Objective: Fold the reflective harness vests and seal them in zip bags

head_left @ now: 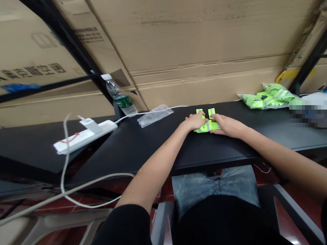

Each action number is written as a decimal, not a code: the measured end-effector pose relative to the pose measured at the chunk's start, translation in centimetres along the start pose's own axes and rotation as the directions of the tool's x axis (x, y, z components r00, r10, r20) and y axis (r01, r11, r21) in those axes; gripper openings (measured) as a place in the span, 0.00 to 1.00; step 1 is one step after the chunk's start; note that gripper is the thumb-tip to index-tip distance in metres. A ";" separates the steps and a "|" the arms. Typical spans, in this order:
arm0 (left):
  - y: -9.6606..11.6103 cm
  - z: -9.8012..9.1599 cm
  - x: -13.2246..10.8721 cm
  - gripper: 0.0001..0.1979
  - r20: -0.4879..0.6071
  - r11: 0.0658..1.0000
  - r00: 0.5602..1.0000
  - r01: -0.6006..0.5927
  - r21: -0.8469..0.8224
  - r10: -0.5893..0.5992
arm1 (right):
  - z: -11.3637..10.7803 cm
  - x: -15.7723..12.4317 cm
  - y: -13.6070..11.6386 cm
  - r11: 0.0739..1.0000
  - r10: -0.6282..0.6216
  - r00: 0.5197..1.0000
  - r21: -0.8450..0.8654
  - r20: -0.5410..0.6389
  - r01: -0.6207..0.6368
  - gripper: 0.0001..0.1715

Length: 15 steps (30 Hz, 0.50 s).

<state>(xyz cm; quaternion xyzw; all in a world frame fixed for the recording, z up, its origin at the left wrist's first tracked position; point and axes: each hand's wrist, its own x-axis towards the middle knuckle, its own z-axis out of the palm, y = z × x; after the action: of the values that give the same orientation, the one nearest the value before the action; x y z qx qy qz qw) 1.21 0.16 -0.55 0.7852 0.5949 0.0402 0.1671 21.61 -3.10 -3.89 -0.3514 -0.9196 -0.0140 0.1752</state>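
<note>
The left hand (195,120) and the right hand (226,125) meet over a folded neon-yellow reflective vest (206,126); it lies on the black table (219,149) directly before the person; each grip is narrow, pressing on the vest from either side; bagged reflective vests (265,98) lie further right; a clear plastic bag (154,115), a water bottle (120,97) and a white power strip (84,136) sit to the left.

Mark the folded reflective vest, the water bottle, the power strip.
Folded lime reflective vest (208,126), head view, silver strip.
Clear plastic water bottle (123,101), head view, green label.
White plastic power strip (104,127), head view, top face.
</note>
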 end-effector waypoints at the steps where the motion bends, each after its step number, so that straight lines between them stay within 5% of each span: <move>1: 0.0 0.1 0.0 0.26 -0.006 1.000 1.000 0.003 -0.004 -0.003 | 0.1 0.0 -0.1 0.999 -0.029 1.000 -0.029 0.001 0.029 0.29; 5: -0.1 0.3 0.2 0.23 -0.027 1.000 1.000 0.015 -0.016 -0.015 | 0.0 0.3 -0.3 0.988 -0.105 0.994 -0.116 -0.001 0.104 0.24; 9: -0.3 0.2 0.8 0.22 -0.035 0.999 0.999 0.027 -0.029 -0.028 | -0.3 1.1 0.1 0.989 -0.145 0.989 -0.029 0.021 0.146 0.25; 15: 0.2 -1.7 4.2 0.14 -0.033 0.998 0.999 -0.035 -0.051 0.033 | -1.2 3.3 2.5 0.945 0.036 0.995 0.320 0.090 -0.063 0.28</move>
<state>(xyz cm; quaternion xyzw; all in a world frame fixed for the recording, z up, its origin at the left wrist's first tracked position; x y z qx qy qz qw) 2.13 4.51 0.52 0.7899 0.5829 0.0711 0.1767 21.35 0.73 -1.88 -0.3414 -0.9068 0.1555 0.1925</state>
